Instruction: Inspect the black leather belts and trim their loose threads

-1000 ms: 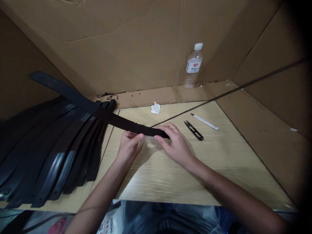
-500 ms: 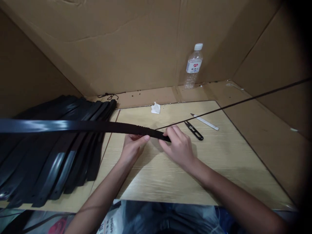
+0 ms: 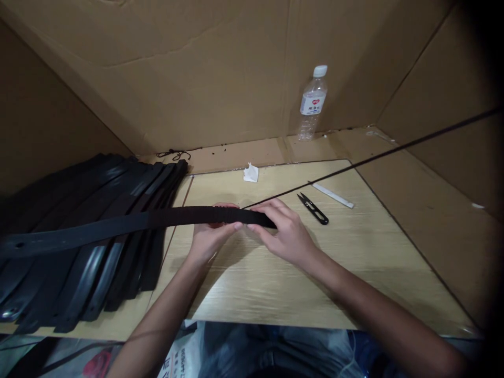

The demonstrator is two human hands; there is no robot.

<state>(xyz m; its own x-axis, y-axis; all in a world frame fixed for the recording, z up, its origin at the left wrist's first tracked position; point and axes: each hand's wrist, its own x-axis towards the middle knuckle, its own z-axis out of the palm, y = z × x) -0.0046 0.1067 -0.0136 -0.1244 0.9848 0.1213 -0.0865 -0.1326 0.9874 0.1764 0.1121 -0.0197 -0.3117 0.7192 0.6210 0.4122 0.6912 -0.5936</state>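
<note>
Both hands hold one long black belt (image 3: 118, 226) above a light wooden table (image 3: 354, 262). My left hand (image 3: 212, 236) pinches it from below, thumb on the front edge. My right hand (image 3: 283, 231) grips its right end with fingers curled over it. The belt's woven part runs between the hands, and its smooth part stretches far left over a pile of black belts (image 3: 79, 252). A thin black thread (image 3: 374, 155) runs from the belt's end up to the right.
Small black thread snips (image 3: 314, 209) and a white pen-like stick (image 3: 331, 195) lie right of my hands. A crumpled white scrap (image 3: 251, 172) sits behind them. A plastic water bottle (image 3: 312, 103) stands against the cardboard walls (image 3: 197, 79) that enclose the table.
The belt's far left end has swung down, from raised at the back to level and then low over the pile. My hands stayed in the same spot, holding it.
</note>
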